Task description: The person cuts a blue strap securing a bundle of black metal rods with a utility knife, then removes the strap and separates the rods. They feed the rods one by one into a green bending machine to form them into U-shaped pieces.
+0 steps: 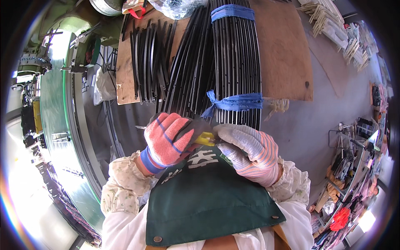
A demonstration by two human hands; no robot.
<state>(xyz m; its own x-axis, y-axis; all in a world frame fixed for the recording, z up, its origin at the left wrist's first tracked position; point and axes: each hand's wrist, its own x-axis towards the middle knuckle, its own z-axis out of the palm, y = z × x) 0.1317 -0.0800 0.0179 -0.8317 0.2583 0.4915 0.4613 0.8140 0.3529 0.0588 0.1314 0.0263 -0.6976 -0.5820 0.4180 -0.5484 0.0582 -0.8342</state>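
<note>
My left hand, in a pink knitted glove with a blue cuff and a dark coated palm, is closed in front of my chest. A small yellow piece shows beside its fingers; its kind is unclear, and the dark area above it is blurred. Past the left glove's outer side pokes a thin metal tip. My right hand, in a grey-coated striped glove, has its fingers curled together at the yellow piece's right end. What lies inside its fingers is hidden. Just beyond both hands lies a bundle of black metal strips with holes.
Blue cloth ties wrap the bundle. Loose black strips and shorter strips lie on a brown board. Green machinery stands at left. Pale bent parts sit at far right, above a cluttered rack.
</note>
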